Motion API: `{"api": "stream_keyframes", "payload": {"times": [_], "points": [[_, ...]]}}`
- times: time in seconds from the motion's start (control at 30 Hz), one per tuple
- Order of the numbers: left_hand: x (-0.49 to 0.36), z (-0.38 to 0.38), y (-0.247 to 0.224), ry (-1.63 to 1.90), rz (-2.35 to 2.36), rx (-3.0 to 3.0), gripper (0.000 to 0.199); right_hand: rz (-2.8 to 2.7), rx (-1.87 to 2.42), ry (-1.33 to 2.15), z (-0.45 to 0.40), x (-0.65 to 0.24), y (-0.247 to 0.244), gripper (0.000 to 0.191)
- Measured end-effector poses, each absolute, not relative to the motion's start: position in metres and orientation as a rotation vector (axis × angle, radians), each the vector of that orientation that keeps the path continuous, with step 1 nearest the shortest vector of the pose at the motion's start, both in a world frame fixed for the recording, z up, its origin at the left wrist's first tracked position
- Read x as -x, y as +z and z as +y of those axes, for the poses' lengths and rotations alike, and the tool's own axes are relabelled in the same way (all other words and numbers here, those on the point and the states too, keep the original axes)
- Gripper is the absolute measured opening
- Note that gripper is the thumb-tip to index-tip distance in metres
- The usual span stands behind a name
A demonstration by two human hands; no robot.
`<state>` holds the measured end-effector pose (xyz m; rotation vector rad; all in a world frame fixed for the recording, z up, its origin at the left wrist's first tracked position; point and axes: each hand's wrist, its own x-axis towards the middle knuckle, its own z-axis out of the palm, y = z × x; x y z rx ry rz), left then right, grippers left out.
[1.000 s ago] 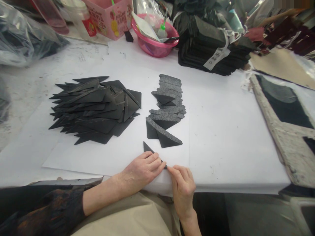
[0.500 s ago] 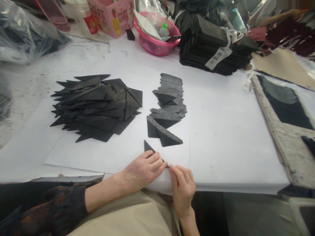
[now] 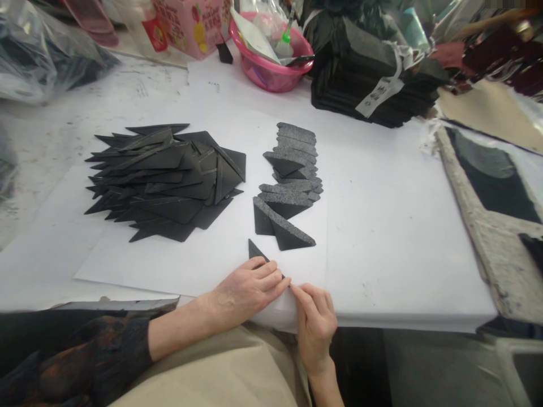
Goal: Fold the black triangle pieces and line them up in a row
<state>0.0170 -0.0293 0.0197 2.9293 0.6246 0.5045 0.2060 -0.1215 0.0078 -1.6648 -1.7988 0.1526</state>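
Observation:
A black triangular piece (image 3: 254, 250) lies on the white sheet near the table's front edge, largely covered by my left hand (image 3: 246, 291). The fingers of that hand are close together and press the piece down. My right hand (image 3: 316, 319) pinches at the piece's right corner, thumb and forefinger together. Just beyond my hands is an overlapping row of black pieces with speckled grey edges (image 3: 292, 229), and one plain black triangle (image 3: 286, 165) rests on top of it. To the left spreads a large heap of black triangular pieces (image 3: 169, 186).
At the back stand a pink basin (image 3: 271, 79) with a green-tipped bottle (image 3: 285, 45), a pink box (image 3: 186, 28) and a tied stack of black pieces (image 3: 339, 85). A clear plastic bag (image 3: 38, 56) lies back left. A worn board (image 3: 470, 220) borders the right side.
The view has shifted slightly. My right fingertips have moved a little up and left along the piece's corner, while my left hand keeps pressing it.

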Motion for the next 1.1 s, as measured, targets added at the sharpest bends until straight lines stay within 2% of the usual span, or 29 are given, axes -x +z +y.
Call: {"api": "stream_keyframes", "payload": {"times": [0.67, 0.87, 1.1], "points": [[-0.019, -0.035, 0.021, 0.468, 0.591, -3.018, 0.030, -1.789, 1.700, 0.079, -0.131, -0.207, 0.004, 0.029], [-0.019, -0.034, 0.020, 0.486, 0.600, -3.012, 0.030, -1.795, 1.720, 0.085, -0.133, -0.204, 0.005, 0.035], [-0.015, -0.034, 0.017, 0.617, 0.613, -2.935, 0.027, -1.852, 1.757, 0.049, -0.133, -0.205, 0.004, 0.037]]}}
